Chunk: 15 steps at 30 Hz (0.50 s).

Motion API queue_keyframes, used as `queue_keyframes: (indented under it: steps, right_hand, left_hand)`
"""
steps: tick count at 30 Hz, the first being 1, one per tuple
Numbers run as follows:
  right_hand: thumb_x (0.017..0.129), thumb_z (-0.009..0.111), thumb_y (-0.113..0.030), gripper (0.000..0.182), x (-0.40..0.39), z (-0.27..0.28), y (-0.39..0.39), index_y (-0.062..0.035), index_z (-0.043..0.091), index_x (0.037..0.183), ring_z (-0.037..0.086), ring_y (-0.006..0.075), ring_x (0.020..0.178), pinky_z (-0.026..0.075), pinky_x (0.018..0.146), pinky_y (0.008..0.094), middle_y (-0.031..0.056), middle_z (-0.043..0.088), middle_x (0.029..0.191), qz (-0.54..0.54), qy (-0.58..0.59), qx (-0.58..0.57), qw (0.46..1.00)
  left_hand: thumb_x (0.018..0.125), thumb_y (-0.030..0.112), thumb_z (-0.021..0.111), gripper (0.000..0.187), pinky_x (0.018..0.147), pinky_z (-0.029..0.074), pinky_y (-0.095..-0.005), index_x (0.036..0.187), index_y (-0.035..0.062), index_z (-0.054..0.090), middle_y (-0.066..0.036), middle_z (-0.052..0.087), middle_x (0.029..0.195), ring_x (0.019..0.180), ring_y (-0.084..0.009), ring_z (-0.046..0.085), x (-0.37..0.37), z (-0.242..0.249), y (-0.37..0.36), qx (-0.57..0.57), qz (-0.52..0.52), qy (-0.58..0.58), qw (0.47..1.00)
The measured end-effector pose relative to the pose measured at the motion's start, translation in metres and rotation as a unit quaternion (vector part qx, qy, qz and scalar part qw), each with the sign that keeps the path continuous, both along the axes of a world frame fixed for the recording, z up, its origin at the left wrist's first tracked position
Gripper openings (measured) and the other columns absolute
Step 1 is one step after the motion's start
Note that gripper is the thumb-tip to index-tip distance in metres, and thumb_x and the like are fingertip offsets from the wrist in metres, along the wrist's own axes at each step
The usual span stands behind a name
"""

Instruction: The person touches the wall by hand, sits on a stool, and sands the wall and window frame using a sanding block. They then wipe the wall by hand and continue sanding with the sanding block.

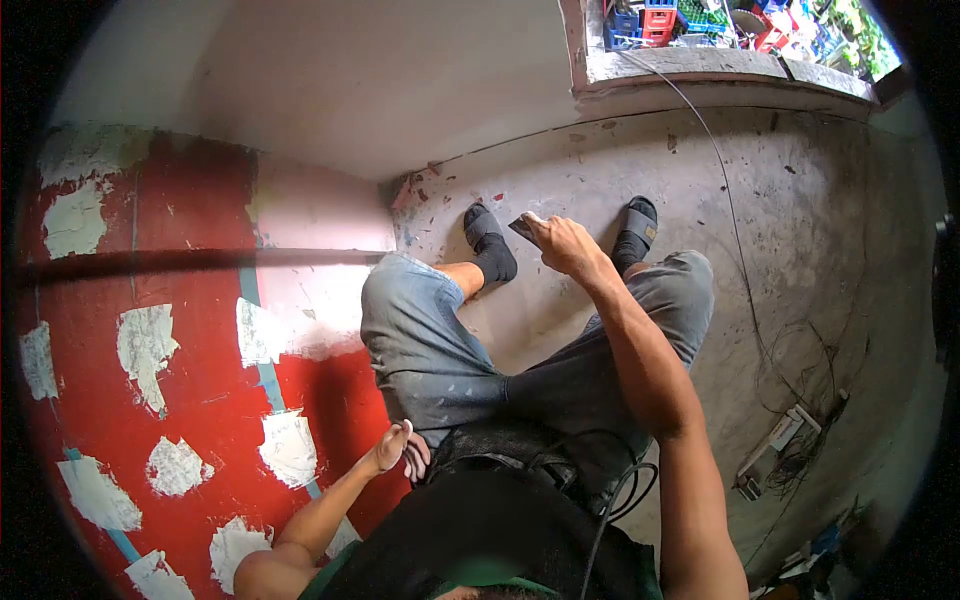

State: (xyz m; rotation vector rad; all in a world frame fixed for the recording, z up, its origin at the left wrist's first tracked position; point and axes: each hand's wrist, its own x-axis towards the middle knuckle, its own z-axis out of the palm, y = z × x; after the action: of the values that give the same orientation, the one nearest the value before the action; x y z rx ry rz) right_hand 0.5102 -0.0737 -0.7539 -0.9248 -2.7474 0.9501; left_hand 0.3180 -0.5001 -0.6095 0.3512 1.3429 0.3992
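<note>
My right hand [568, 245] is closed around a putty knife [522, 230], held out in front of me between my slippered feet. Its dark blade points to the left, and whitish smears show on my thumb. My left hand [400, 450] is beside my left hip, near the jeans [425, 340]. Its fingers are apart, with white residue on them, and nothing shows in it. Close by on the left is a red wall [210, 360] with several rough white filler patches [288, 448] and blue-grey vertical strips.
A cable [735, 220] runs from the window ledge [690, 66] across the concrete floor [700, 190]. At the right lie a power strip [785, 428] and tangled wires [800, 460]. Crates [655, 25] stand beyond the window. Paint flakes dot the floor by the far wall.
</note>
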Motion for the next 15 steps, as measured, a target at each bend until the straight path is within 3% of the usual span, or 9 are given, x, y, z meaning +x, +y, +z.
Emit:
queue_keyframes:
  steps: [2, 5, 6, 7, 8, 9, 11, 13, 15]
  right_hand:
    - [0.075, 0.062, 0.001, 0.058, 0.0, -0.002, -0.001, -0.006, 0.05, 0.132, 0.068, 0.0385, 0.076, 0.054, 0.066, 0.0469, 0.0212, 0.068, 0.081, 0.008, -0.018, -0.004, 1.0]
    - [0.076, 0.06, 0.001, 0.056, -0.004, 0.0, -0.001, -0.0061, 0.052, 0.131, 0.068, 0.0387, 0.075, 0.054, 0.064, 0.0475, 0.0206, 0.068, 0.077, 0.022, -0.039, -0.021, 0.999]
    - [0.076, 0.06, 0.0, 0.055, -0.005, 0.003, -0.001, -0.0062, 0.052, 0.13, 0.068, 0.0387, 0.074, 0.054, 0.063, 0.0478, 0.0205, 0.067, 0.076, 0.022, -0.04, -0.023, 0.999]
    - [0.077, 0.059, 0.0, 0.054, -0.007, 0.005, 0.0, -0.0063, 0.053, 0.13, 0.068, 0.0387, 0.074, 0.054, 0.063, 0.048, 0.0203, 0.067, 0.075, 0.022, -0.039, -0.025, 0.999]
    - [0.078, 0.058, -0.002, 0.049, -0.008, 0.0, -0.001, -0.0068, 0.055, 0.127, 0.068, 0.0384, 0.073, 0.053, 0.062, 0.0486, 0.0204, 0.067, 0.075, 0.017, -0.029, -0.022, 0.999]
    - [0.079, 0.057, -0.002, 0.045, -0.009, 0.003, -0.002, -0.0066, 0.056, 0.123, 0.068, 0.0381, 0.073, 0.054, 0.062, 0.0485, 0.0203, 0.067, 0.075, 0.017, -0.021, -0.027, 0.999]
    - [0.09, 0.056, -0.014, 0.021, -0.011, 0.002, -0.002, -0.0064, 0.064, 0.107, 0.071, 0.0316, 0.07, 0.057, 0.057, 0.0427, 0.0154, 0.07, 0.076, 0.028, -0.01, 0.008, 1.0]
    - [0.092, 0.055, -0.015, 0.023, -0.014, 0.001, -0.005, -0.008, 0.066, 0.111, 0.072, 0.0303, 0.073, 0.058, 0.059, 0.0414, 0.0126, 0.071, 0.08, 0.01, -0.007, 0.014, 1.0]
    - [0.094, 0.054, -0.015, 0.02, -0.01, 0.017, -0.004, -0.0083, 0.067, 0.106, 0.073, 0.028, 0.078, 0.058, 0.062, 0.0399, 0.0107, 0.072, 0.083, 0.0, -0.003, -0.005, 1.0]
  left_hand:
    - [0.096, 0.072, 0.019, 0.092, 0.042, 0.052, -0.029, 0.078, -0.0055, 0.066, -0.02, 0.068, 0.066, 0.051, -0.0269, 0.068, 0.0, 0.002, 0.001, 0.002, 0.007, -0.009, 1.0]
    - [0.098, 0.068, 0.026, 0.086, 0.043, 0.053, -0.0293, 0.08, -0.006, 0.066, -0.021, 0.069, 0.069, 0.054, -0.0271, 0.069, 0.001, 0.01, 0.021, -0.084, -0.036, -0.017, 0.996]
    - [0.101, 0.06, 0.034, 0.076, 0.047, 0.055, -0.0294, 0.086, -0.0062, 0.068, -0.018, 0.07, 0.074, 0.059, -0.0258, 0.07, -0.001, 0.018, 0.041, -0.126, -0.096, -0.035, 0.987]
    - [0.101, 0.05, 0.046, 0.06, 0.058, 0.057, -0.0316, 0.097, -0.0047, 0.069, -0.017, 0.072, 0.079, 0.068, -0.0236, 0.072, -0.001, 0.036, 0.072, -0.12, -0.245, 0.038, 0.961]
    - [0.099, 0.045, 0.05, 0.051, 0.063, 0.057, -0.0332, 0.102, -0.0022, 0.069, -0.016, 0.073, 0.082, 0.071, -0.0229, 0.072, 0.002, 0.055, 0.102, 0.014, -0.303, 0.143, 0.942]
    - [0.098, 0.04, 0.054, 0.043, 0.069, 0.057, -0.0348, 0.107, 0.0004, 0.069, -0.015, 0.073, 0.086, 0.074, -0.0223, 0.073, 0.002, 0.067, 0.132, 0.145, -0.354, 0.245, 0.891]
    - [0.094, 0.036, 0.061, 0.038, 0.076, 0.056, -0.0383, 0.112, 0.0043, 0.068, -0.016, 0.073, 0.094, 0.081, -0.0269, 0.072, -0.004, 0.068, 0.198, 0.186, -0.306, 0.343, 0.868]
    - [0.094, 0.035, 0.062, 0.036, 0.077, 0.056, -0.0383, 0.116, 0.008, 0.068, -0.014, 0.073, 0.1, 0.086, -0.0305, 0.071, -0.012, 0.064, 0.273, 0.298, -0.379, 0.521, 0.704]
    - [0.094, 0.034, 0.061, 0.04, 0.088, 0.054, -0.0426, 0.122, 0.0052, 0.064, -0.017, 0.064, 0.125, 0.103, -0.035, 0.068, -0.019, 0.057, 0.369, 0.372, -0.396, 0.564, 0.622]
